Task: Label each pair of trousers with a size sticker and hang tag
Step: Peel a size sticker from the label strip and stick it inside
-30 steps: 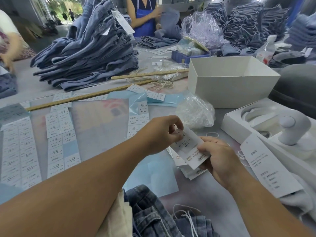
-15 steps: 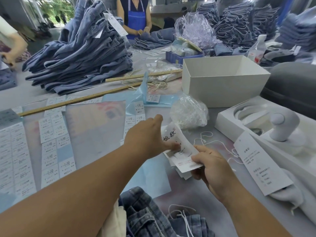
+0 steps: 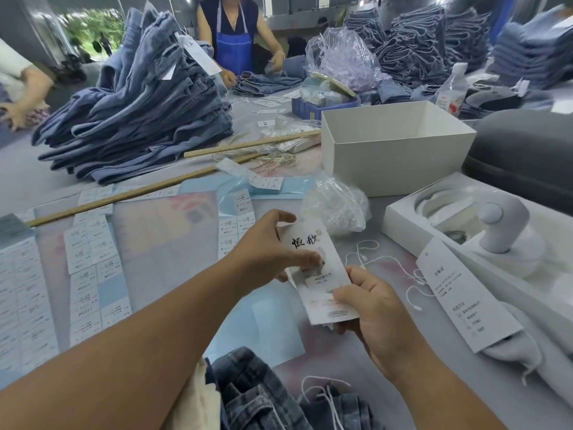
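Observation:
A white hang tag (image 3: 313,243) with black brush lettering sits on top of a small stack of tags. My right hand (image 3: 372,308) grips the stack's lower end, thumb across the top tag. My left hand (image 3: 266,252) holds the tag's upper left edge, its thumb pressing a small size sticker onto the tag's face. Sheets of size stickers (image 3: 90,259) lie on the table to the left. Dark denim trousers (image 3: 263,395) with a white string lie at the bottom edge, near me.
A white open box (image 3: 393,162) stands behind the tags, with a crumpled plastic bag (image 3: 338,206) before it. A white tray with a rounded device (image 3: 502,228) and a long tag (image 3: 465,293) lies right. Wooden rulers (image 3: 124,197), a denim pile (image 3: 139,113) and other workers are behind.
The tag stack has turned so the lettered face shows. My left hand has shifted from pinching its top to pressing its thumb on the tag's face.

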Motion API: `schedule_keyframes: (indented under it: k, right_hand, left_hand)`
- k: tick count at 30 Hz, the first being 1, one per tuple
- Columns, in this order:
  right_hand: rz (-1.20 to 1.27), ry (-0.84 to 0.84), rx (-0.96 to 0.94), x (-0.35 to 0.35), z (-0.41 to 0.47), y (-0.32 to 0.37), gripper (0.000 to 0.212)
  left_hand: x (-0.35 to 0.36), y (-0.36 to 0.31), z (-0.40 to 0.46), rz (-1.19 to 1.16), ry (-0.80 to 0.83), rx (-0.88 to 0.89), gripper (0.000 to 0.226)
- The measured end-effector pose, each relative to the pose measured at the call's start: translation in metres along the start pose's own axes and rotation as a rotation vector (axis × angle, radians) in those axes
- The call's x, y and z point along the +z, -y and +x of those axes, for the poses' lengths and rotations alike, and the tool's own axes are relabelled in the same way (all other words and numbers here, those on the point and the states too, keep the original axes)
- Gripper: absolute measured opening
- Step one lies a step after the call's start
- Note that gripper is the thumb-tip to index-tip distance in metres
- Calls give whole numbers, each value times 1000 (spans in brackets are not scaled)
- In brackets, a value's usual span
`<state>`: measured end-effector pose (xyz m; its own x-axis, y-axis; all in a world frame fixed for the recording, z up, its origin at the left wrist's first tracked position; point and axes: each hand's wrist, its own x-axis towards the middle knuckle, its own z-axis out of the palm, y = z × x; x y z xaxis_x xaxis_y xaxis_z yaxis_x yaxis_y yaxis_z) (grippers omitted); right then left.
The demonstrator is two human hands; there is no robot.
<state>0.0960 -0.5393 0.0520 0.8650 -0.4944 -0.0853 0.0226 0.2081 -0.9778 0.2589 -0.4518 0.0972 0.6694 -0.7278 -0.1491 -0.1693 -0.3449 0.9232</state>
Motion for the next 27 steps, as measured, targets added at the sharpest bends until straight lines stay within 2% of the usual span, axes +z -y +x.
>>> schedule_keyframes:
  k: [1, 5, 10, 16, 22, 27]
  right_hand:
    - [-25, -15, -5, 1, 0, 0, 14]
    - [-44, -78, 13, 1, 1, -3, 25]
    - [-135, -114, 46, -4, -3, -11, 18]
    - [-341, -259, -7, -16, -2, -14, 11]
    - [-376, -305, -15, -20, -3, -15, 27]
    - [-729, -348, -95, -25, 0, -19, 25]
  left_hand:
    - [1, 0, -1, -32, 21, -1, 74]
    - [3, 3, 1, -42, 51, -1, 62]
    - [3, 10, 5, 59, 26, 21, 45]
    - [14, 14, 3, 290, -40, 124, 47]
    - [23, 15, 2, 261, -59, 144, 50]
    - [25, 16, 0, 452, -64, 164, 48]
